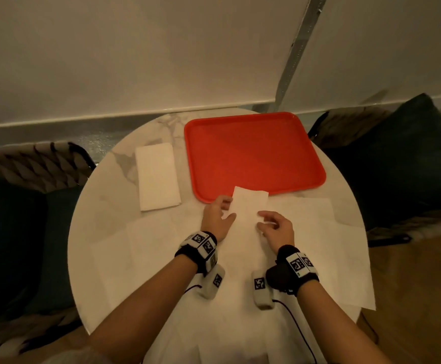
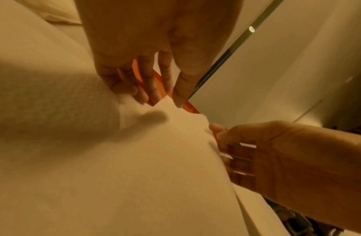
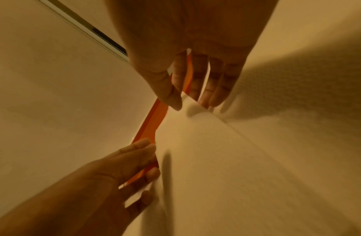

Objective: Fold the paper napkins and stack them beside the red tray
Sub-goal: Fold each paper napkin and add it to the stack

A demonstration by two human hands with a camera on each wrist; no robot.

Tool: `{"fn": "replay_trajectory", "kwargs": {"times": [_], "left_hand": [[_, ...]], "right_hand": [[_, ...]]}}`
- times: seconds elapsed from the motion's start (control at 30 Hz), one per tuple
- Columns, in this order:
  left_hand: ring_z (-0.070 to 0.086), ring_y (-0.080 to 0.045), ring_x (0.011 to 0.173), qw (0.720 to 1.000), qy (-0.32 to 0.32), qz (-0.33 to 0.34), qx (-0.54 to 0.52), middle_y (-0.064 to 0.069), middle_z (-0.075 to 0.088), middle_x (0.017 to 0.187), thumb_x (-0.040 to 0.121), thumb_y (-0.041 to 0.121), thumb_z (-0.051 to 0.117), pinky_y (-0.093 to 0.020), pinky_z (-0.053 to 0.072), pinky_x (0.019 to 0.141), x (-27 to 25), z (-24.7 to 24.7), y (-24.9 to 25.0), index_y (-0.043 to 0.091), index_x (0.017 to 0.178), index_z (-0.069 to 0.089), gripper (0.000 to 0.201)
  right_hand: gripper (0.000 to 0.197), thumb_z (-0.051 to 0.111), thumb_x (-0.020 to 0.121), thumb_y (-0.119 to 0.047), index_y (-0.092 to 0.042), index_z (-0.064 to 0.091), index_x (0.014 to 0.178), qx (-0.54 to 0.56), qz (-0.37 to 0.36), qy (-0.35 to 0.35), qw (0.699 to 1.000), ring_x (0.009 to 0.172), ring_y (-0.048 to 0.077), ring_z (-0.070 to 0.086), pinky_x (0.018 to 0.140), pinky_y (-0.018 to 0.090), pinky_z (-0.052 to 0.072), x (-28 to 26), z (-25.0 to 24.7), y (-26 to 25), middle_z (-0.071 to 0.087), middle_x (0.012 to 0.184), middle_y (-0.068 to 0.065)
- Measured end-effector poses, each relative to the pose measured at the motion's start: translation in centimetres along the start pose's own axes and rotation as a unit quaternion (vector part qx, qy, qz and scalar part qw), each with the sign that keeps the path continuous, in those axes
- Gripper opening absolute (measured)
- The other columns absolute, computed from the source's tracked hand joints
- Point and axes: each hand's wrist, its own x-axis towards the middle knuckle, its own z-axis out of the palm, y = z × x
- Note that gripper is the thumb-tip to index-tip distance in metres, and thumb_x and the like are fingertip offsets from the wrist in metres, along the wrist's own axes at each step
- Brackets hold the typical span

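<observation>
My left hand [image 1: 218, 215] pinches the left edge of the narrow folded napkin [image 1: 249, 203] and my right hand [image 1: 275, 227] pinches its right edge, one on each side, equally near. Its long axis runs away from me, far end lapping over the red tray [image 1: 253, 151] rim. The finished stack [image 1: 157, 176] lies off to my left, beside the tray near the counter [image 1: 103, 206] far edge. White sheets blend together; their borders are hard to trace.

Red tray [image 1: 253, 153] on a white marble table [image 1: 103, 206] with grey veining, white paper napkins [image 1: 157, 177] plain and unprinted, black wrist bands [image 1: 290, 269] carrying black-and-white square-code tags, dark teal cushions [image 1: 398, 158], chair back [image 1: 32, 166] in beige with dark zigzag weave.
</observation>
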Motion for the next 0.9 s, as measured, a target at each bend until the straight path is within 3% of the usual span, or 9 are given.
{"fn": "replay_trajectory", "kwargs": {"times": [0.17, 0.3, 0.43, 0.5, 0.6, 0.67, 0.73, 0.8, 0.9], "left_hand": [[0.058, -0.014, 0.091, 0.995, 0.012, 0.015, -0.096, -0.002, 0.065, 0.1, 0.085, 0.012, 0.068, -0.029, 0.048, 0.086, -0.8, -1.5, -0.2, 0.02, 0.111, 0.062, 0.028], [0.064, -0.018, 0.102, 0.977, -0.043, -0.053, -0.202, -0.005, 0.067, 0.113, 0.096, 0.045, 0.049, -0.035, 0.05, 0.086, -1.8, -4.2, 1.0, 0.04, 0.135, 0.042, 0.04], [0.063, -0.019, 0.114, 0.947, -0.086, -0.083, -0.299, 0.002, 0.056, 0.136, 0.091, 0.056, 0.049, -0.041, 0.052, 0.089, -2.9, -7.6, 1.1, 0.06, 0.136, 0.025, 0.051], [0.065, -0.018, 0.109, 0.94, -0.046, -0.08, -0.329, 0.0, 0.058, 0.132, 0.094, 0.039, 0.057, -0.037, 0.055, 0.083, -3.4, -9.5, 1.1, 0.054, 0.138, 0.026, 0.056], [0.07, -0.023, 0.086, 0.936, 0.041, -0.027, -0.35, -0.015, 0.07, 0.102, 0.092, 0.008, 0.061, -0.039, 0.058, 0.074, -3.4, -12.7, 0.5, 0.04, 0.138, 0.031, 0.064], [0.067, -0.019, 0.079, 0.952, 0.072, 0.018, -0.298, -0.007, 0.069, 0.088, 0.09, 0.002, 0.063, -0.038, 0.057, 0.074, -3.0, -14.9, -0.4, 0.032, 0.133, 0.041, 0.057], [0.056, -0.006, 0.07, 0.982, 0.107, 0.05, -0.151, 0.007, 0.064, 0.081, 0.088, 0.005, 0.065, -0.029, 0.05, 0.073, -1.9, -17.1, -1.5, 0.022, 0.115, 0.06, 0.032], [0.05, -0.005, 0.068, 0.989, 0.127, 0.058, -0.051, 0.008, 0.068, 0.091, 0.085, 0.007, 0.069, -0.024, 0.044, 0.075, -0.8, -19.0, -2.5, 0.019, 0.096, 0.071, 0.016], [0.055, -0.008, 0.07, 0.992, 0.117, 0.02, -0.052, 0.0, 0.068, 0.107, 0.077, 0.006, 0.077, -0.02, 0.048, 0.073, 1.3, -21.5, -3.5, 0.016, 0.104, 0.071, 0.03]], "right_hand": [[0.028, 0.068, 0.079, 0.003, -0.019, 0.074, 0.096, 0.075, -0.037, -0.049, 0.995, 0.068, 0.016, 0.064, 0.075, 0.033, 0.058, -1.8, 0.4, -3.6, 0.068, 0.07, 0.006], [0.022, 0.068, 0.08, 0.005, -0.01, 0.072, 0.096, 0.139, -0.101, -0.14, 0.975, 0.077, 0.012, 0.066, 0.075, 0.025, 0.054, -3.8, 1.4, -7.5, 0.073, 0.092, 0.001], [0.021, 0.064, 0.082, 0.007, -0.008, 0.068, 0.097, 0.183, -0.109, -0.174, 0.961, 0.067, 0.004, 0.06, 0.061, 0.02, 0.05, -4.4, 3.7, -10.6, 0.063, 0.081, -0.004], [0.02, 0.066, 0.081, 0.007, -0.009, 0.068, 0.093, 0.171, -0.129, -0.172, 0.962, 0.071, 0.007, 0.061, 0.064, 0.022, 0.052, -3.9, 5.1, -11.5, 0.065, 0.085, 0.0], [0.018, 0.069, 0.079, 0.007, -0.009, 0.068, 0.088, 0.132, -0.157, -0.156, 0.966, 0.075, 0.004, 0.063, 0.074, 0.021, 0.054, -2.9, 7.9, -12.3, 0.069, 0.089, -0.003], [0.016, 0.07, 0.079, 0.004, -0.009, 0.071, 0.088, 0.112, -0.149, -0.159, 0.97, 0.074, 0.001, 0.064, 0.073, 0.016, 0.053, -2.2, 10.0, -12.7, 0.07, 0.088, -0.005], [0.019, 0.073, 0.078, 0.0, -0.011, 0.074, 0.093, 0.079, -0.143, -0.17, 0.972, 0.071, 0.0, 0.061, 0.066, 0.011, 0.049, -1.4, 12.1, -13.3, 0.068, 0.084, -0.005], [0.025, 0.075, 0.077, -0.004, -0.017, 0.074, 0.098, 0.041, -0.139, -0.19, 0.971, 0.06, 0.003, 0.056, 0.058, 0.015, 0.047, -0.2, 14.1, -13.8, 0.063, 0.073, 0.002], [0.035, 0.073, 0.074, 0.005, -0.015, 0.072, 0.104, 0.02, -0.14, -0.206, 0.968, 0.056, 0.012, 0.058, 0.06, 0.025, 0.052, 1.6, 16.7, -14.9, 0.06, 0.065, 0.009]]}}
